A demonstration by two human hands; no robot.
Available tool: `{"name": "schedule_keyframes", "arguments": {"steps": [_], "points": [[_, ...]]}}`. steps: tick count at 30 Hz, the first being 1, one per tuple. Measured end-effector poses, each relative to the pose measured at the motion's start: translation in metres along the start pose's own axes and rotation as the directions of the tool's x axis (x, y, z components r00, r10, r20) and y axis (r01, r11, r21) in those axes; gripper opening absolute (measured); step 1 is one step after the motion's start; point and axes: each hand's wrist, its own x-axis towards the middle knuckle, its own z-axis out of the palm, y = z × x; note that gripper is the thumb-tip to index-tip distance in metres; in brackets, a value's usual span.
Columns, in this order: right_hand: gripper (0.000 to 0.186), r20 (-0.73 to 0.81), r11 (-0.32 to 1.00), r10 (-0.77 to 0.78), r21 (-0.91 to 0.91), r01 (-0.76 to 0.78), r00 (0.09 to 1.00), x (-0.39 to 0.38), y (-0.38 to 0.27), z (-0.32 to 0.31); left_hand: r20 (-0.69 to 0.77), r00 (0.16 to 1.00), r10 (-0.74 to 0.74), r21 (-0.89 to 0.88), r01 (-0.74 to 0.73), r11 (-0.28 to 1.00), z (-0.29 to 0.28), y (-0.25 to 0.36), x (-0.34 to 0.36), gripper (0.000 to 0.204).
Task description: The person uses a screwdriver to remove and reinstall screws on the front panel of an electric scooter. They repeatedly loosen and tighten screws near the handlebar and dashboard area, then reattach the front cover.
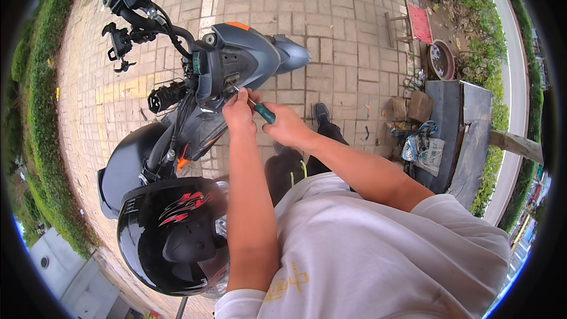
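A grey-blue scooter or motorbike (245,62) with an orange accent stands in front of me. My right hand (286,125) is closed around the dark green handle of a screwdriver (264,112). Its shaft slants up and left to the bike's front panel, just behind the handlebar area. My left hand (241,112) is closed, its thumb and fingers pinched on the shaft close to the tip. Those fingers hide the spot where the tip meets the panel, so I cannot tell whether it sits in a screw.
A black helmet (168,230) with red markings is by my left forearm, near the black seat (133,162). The handlebar (133,15) with a phone holder (121,44) extends at upper left. To the right are a grey box-like stand (440,136), plastic bags (424,150) and a round basin (440,59).
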Motion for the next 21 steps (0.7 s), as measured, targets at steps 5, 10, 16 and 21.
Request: {"name": "schedule_keyframes", "arguments": {"steps": [5,10,16,21], "points": [[0.032,0.124,0.973,0.141,0.164,-0.161,0.982,-0.001,0.002,-0.006,-0.043,0.999,0.034,0.144,-0.027,0.989,0.0,-0.005,0.005,0.02],[0.027,0.08,0.98,0.073,0.178,-0.087,0.994,0.004,0.008,0.001,-0.04,0.999,0.026,0.226,-0.016,0.974,0.0,0.001,0.005,0.021],[0.026,-0.036,0.998,0.009,0.055,-0.007,0.999,-0.021,-0.018,-0.078,-0.016,1.0,-0.022,0.296,0.025,0.955,0.011,0.042,-0.056,0.028],[0.019,-0.215,0.474,-0.402,0.783,0.403,0.89,-0.06,-0.116,-0.246,-0.024,0.634,0.773,-0.068,-0.773,0.631,0.022,0.177,-0.2,0.029]]}}
